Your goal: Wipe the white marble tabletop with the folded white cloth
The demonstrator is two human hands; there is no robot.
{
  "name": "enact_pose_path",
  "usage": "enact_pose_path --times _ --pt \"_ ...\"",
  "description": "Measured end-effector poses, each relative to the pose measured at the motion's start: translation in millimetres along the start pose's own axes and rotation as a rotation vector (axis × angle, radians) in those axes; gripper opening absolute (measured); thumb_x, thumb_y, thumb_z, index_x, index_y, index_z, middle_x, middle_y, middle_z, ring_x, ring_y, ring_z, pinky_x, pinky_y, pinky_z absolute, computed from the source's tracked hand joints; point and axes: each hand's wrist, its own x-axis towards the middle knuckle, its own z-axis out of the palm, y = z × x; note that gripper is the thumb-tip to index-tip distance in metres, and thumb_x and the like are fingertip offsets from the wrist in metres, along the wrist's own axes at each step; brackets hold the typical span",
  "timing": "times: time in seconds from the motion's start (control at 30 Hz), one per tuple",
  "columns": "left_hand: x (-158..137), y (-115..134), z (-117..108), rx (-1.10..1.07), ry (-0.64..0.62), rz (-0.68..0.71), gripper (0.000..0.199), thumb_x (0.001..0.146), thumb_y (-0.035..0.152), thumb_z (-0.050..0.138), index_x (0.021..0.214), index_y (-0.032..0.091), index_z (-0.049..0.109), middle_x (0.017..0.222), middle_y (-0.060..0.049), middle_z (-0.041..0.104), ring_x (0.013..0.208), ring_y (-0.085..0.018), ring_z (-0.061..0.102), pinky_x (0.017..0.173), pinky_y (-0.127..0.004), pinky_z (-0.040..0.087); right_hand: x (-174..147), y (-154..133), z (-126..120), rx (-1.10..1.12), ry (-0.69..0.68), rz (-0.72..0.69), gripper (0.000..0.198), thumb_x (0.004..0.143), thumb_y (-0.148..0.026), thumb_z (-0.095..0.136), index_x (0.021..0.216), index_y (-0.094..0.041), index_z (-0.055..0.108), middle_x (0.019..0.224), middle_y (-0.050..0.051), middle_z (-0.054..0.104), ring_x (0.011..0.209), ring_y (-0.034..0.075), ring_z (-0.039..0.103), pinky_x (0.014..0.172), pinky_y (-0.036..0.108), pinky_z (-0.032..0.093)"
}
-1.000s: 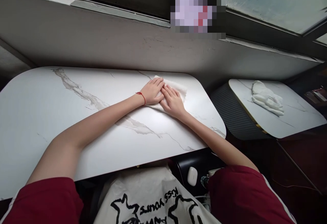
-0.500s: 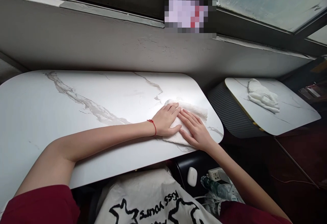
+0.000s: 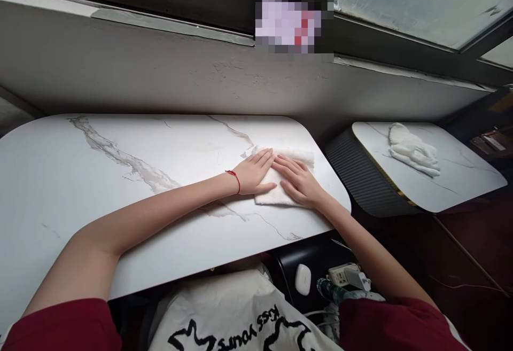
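A white cloth [image 3: 276, 195] lies flat on the white marble-patterned tabletop [image 3: 132, 132], towards its right end. My left hand [image 3: 256, 172] rests palm down on the cloth's left part, fingers stretched out; a red string bracelet [image 3: 233, 174] circles that wrist. Beside it, my right hand [image 3: 298, 180] presses flat on the cloth with its fingers extended. The fingertips of both hands nearly meet. Part of the cloth is hidden under the hands, and its far edge shows beyond them.
A second marble-patterned table [image 3: 460, 190] stands to the right with a crumpled white cloth [image 3: 414, 150] on it. Below the near edge are a white case [image 3: 303, 279], a power strip [image 3: 340, 273] and a bottle [image 3: 331, 289]. A wall [image 3: 160, 68] runs behind the tables.
Both hands have slid the cloth away from me and slightly left across the tabletop. More of the near table surface shows below the cloth.
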Motion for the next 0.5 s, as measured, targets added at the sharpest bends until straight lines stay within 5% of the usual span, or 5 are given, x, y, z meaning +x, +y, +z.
enact_pose_path --times 0.23,0.5 --pt "6 -32 -7 0.146 0.142 -0.184 0.066 0.101 0.045 0.044 0.151 0.002 0.039 0.159 -0.026 0.038 0.151 -0.033 0.034 0.123 -0.048 0.029 59 35 15 -0.016 0.0 -0.032 0.056 0.101 -0.032 0.031 0.155 -0.022 0.041 0.161 0.009 0.042 0.151 0.028 0.037 0.118 0.053 0.035" --pt "11 -56 -29 0.214 0.222 -0.342 0.04 0.098 0.019 0.049 0.135 0.007 0.056 0.148 -0.024 0.053 0.142 -0.032 0.048 0.116 -0.047 0.042 120 39 38 -0.089 0.075 0.096 0.056 0.101 -0.033 0.03 0.15 -0.013 0.049 0.158 0.014 0.046 0.149 0.028 0.04 0.119 0.048 0.032"
